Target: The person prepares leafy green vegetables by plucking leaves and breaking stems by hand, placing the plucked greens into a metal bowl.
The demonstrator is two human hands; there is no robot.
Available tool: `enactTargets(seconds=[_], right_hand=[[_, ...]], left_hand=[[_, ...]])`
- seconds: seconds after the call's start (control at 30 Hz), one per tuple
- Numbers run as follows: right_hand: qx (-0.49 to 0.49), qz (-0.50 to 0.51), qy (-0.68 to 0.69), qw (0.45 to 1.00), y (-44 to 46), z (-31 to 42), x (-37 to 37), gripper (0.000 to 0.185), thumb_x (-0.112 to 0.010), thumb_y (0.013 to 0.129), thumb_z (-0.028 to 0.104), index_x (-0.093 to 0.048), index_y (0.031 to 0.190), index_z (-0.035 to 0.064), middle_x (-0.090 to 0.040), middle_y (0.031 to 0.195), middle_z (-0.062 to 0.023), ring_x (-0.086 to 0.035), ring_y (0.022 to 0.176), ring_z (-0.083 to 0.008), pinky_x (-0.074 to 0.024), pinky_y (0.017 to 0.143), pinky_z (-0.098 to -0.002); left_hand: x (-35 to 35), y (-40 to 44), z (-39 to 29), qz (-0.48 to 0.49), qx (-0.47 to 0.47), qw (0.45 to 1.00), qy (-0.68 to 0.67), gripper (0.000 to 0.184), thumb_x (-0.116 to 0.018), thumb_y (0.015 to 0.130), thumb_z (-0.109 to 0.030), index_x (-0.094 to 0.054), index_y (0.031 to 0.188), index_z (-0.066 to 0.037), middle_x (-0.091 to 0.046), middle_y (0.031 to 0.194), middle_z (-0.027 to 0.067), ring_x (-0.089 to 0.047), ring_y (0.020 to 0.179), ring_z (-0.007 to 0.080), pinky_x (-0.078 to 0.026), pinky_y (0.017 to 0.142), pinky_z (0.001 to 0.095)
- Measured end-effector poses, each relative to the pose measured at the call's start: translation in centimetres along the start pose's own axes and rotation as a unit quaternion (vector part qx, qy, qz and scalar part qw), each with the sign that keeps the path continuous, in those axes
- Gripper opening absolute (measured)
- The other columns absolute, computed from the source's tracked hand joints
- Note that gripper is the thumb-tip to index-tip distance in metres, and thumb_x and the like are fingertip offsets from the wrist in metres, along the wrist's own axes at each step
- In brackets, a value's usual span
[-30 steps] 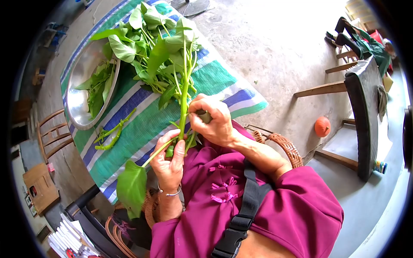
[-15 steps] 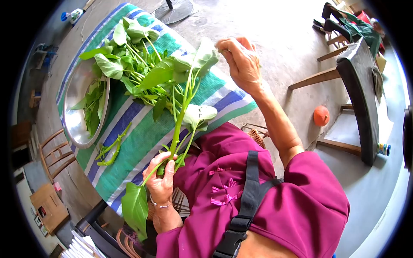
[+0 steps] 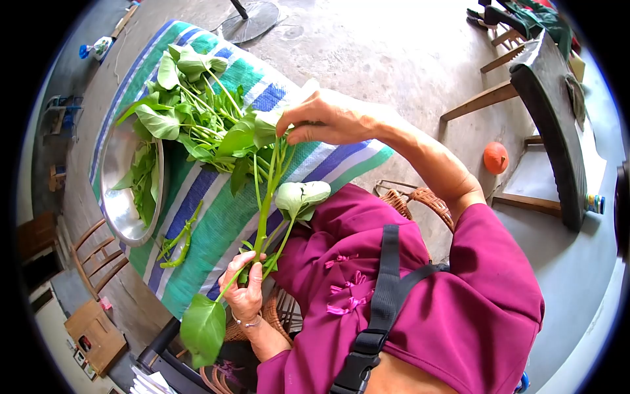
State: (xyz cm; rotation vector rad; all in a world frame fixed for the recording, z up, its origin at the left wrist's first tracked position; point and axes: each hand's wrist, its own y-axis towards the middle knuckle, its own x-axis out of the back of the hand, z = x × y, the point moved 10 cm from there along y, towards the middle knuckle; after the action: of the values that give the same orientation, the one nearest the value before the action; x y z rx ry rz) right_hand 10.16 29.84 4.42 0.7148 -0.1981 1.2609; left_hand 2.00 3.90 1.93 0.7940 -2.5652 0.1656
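My left hand (image 3: 243,292) is closed around the lower end of a leafy green stalk (image 3: 264,213), which stands upright above my lap. A broad leaf hangs from it below the hand. At the top of the stalk, my right hand (image 3: 331,117) has its fingers and thumb closed on the upper stems and leaves. Beyond lies a pile of leafy greens (image 3: 203,121) on a green, blue and white striped sheet (image 3: 197,272). Picked leaves rest inside a metal bowl (image 3: 117,213) at left. Several trimmed stem pieces (image 3: 177,246) lie beside the bowl.
A dark-padded wooden chair (image 3: 550,125) stands at right, near a round orange object (image 3: 495,158). Part of a seated person (image 3: 541,26) shows at top right. A round stand base (image 3: 249,25) is on the floor beyond the sheet. Another wooden chair (image 3: 98,256) is at left.
My right hand has come down and left from the air onto the top of the stalk. My left hand keeps hold of the lower stalk. The view has shifted slightly.
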Motion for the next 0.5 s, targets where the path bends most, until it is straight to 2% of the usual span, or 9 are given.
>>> enactTargets(seconds=[0.03,0.1,0.17,0.3,0.37,0.5], right_hand=[[0.031,0.004,-0.003,1.000,0.0,0.5,-0.2,0.017,-0.057,0.086,0.019,-0.062,0.095,0.0051,-0.064,0.076,-0.0113,-0.062,0.067,-0.0267,-0.0485,0.062,-0.0346],[0.012,0.006,0.000,1.000,0.0,0.2,-0.1,0.017,-0.059,0.084,0.017,-0.063,0.095,0.0043,-0.065,0.081,-0.0121,-0.062,0.070,-0.0273,-0.0488,0.064,-0.0347],[0.043,-0.001,-0.061,0.997,0.1,0.8,-0.2,0.016,-0.058,0.083,0.014,-0.063,0.093,0.0026,-0.064,0.081,-0.0128,-0.062,0.074,-0.0277,-0.0489,0.066,-0.0354],[0.064,0.036,-0.102,0.992,0.4,1.6,-1.0,0.018,-0.061,0.080,0.011,-0.064,0.096,0.0033,-0.064,0.085,-0.0129,-0.063,0.072,-0.0268,-0.0499,0.063,-0.0359],[0.060,0.029,-0.092,0.994,0.5,1.5,-1.0,0.016,-0.059,0.077,0.007,-0.063,0.092,0.0030,-0.062,0.079,-0.0099,-0.061,0.067,-0.0261,-0.0492,0.060,-0.0343],[0.050,0.001,-0.125,0.991,0.4,1.5,-1.0,0.014,-0.059,0.075,0.005,-0.061,0.088,0.0020,-0.058,0.075,-0.0080,-0.060,0.064,-0.0250,-0.0485,0.057,-0.0331]], left_hand=[[0.1,-0.1,0.3,-0.002,0.010,1.000,-0.006,0.019,-0.063,0.077,0.004,-0.060,0.096,0.001,-0.066,0.080,0.0118,-0.064,0.073,0.0201,-0.048,0.065,0.0276],[0.2,-0.1,0.7,-0.004,0.019,1.000,-0.011,0.019,-0.062,0.077,0.004,-0.060,0.096,0.001,-0.066,0.080,0.0116,-0.064,0.073,0.0202,-0.048,0.065,0.0276],[-0.3,0.0,-0.2,0.025,-0.047,0.999,0.003,0.020,-0.061,0.081,0.001,-0.058,0.101,-0.002,-0.065,0.083,0.0077,-0.051,0.056,0.0060,-0.037,0.047,0.0180],[-0.1,0.1,-0.2,0.009,-0.070,0.997,0.009,0.020,-0.061,0.081,0.001,-0.058,0.101,-0.002,-0.065,0.084,0.0077,-0.051,0.057,0.0061,-0.037,0.047,0.0173],[0.2,-0.1,0.5,0.000,-0.027,1.000,-0.009,0.020,-0.061,0.081,0.000,-0.058,0.101,-0.002,-0.065,0.084,0.0077,-0.052,0.058,0.0059,-0.037,0.047,0.0169],[0.2,-0.2,1.0,-0.001,-0.011,1.000,-0.008,0.020,-0.061,0.082,0.000,-0.058,0.102,-0.002,-0.065,0.085,0.0081,-0.052,0.058,0.0060,-0.037,0.047,0.0171]])
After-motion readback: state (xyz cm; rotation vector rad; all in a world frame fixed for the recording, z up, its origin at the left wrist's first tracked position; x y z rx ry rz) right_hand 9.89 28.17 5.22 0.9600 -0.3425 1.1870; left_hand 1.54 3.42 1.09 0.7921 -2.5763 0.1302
